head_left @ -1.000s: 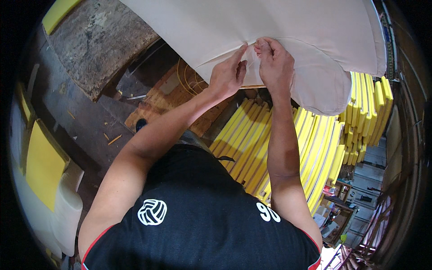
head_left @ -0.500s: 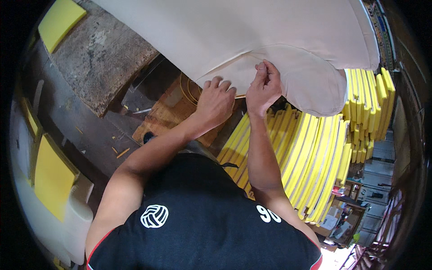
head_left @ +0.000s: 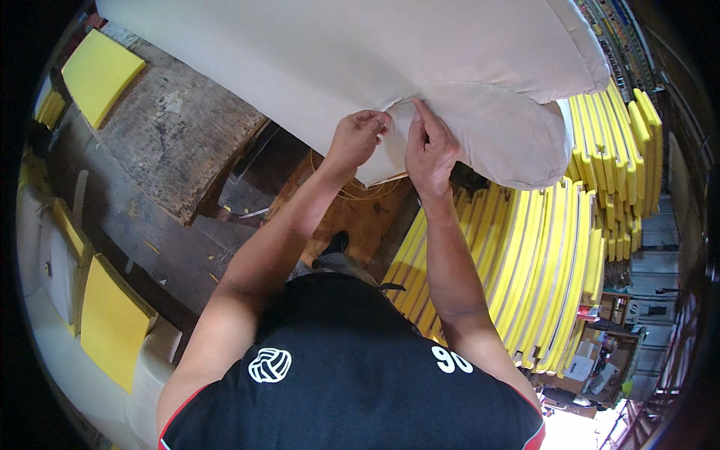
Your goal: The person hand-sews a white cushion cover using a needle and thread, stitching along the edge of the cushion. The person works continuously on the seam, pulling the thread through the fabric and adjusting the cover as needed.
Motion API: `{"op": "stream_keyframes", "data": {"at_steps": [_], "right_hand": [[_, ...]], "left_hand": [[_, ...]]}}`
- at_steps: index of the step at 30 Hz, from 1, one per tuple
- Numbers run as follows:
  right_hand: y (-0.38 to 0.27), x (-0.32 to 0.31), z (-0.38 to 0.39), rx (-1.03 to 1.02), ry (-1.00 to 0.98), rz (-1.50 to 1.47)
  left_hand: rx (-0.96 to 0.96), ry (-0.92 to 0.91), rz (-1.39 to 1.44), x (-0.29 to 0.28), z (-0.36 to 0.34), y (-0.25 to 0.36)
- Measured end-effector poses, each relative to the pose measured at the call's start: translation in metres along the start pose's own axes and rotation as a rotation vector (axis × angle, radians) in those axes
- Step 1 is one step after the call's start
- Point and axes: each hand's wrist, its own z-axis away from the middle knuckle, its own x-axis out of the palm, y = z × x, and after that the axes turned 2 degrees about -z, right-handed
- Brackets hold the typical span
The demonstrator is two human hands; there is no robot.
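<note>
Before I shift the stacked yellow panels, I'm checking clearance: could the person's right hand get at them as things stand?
Likely yes: the right hand seems only to touch the pale fabric, not grip it, and nothing visible blocks the way to the yellow panels beside its forearm, though depth is unclear.

The cloth-covered piece (head_left: 300, 60) is plain pale cream, greyish in places. Mottled grey-brown with darker stains marks the bench (head_left: 191, 112); the pad (head_left: 103, 77) at its left edge is bright yellow. Yellow bands alternate with thin grey lines across the stacked slabs (head_left: 517, 262). The shirt (head_left: 352, 382) is black, with a white ball emblem (head_left: 270, 365) and red trim (head_left: 182, 409).
</note>
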Motion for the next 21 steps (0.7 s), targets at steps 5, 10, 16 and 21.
{"op": "stream_keyframes", "data": {"at_steps": [5,10,16,21], "right_hand": [[-0.002,-0.001,-0.003,-0.017,0.002,-0.031],[0.002,0.000,-0.002,0.013,-0.137,0.020],[0.009,0.003,0.006,0.044,-0.133,-0.062],[-0.010,-0.011,0.030,0.508,-0.331,-0.261]], "left_hand": [[-0.072,-0.021,0.160,0.007,-0.001,0.008],[0.066,0.050,-0.071,-0.003,-0.013,-0.022],[0.659,0.045,-1.121,-0.012,-0.013,0.003],[0.532,-0.144,-1.507,-0.074,-0.011,-0.079]]}}
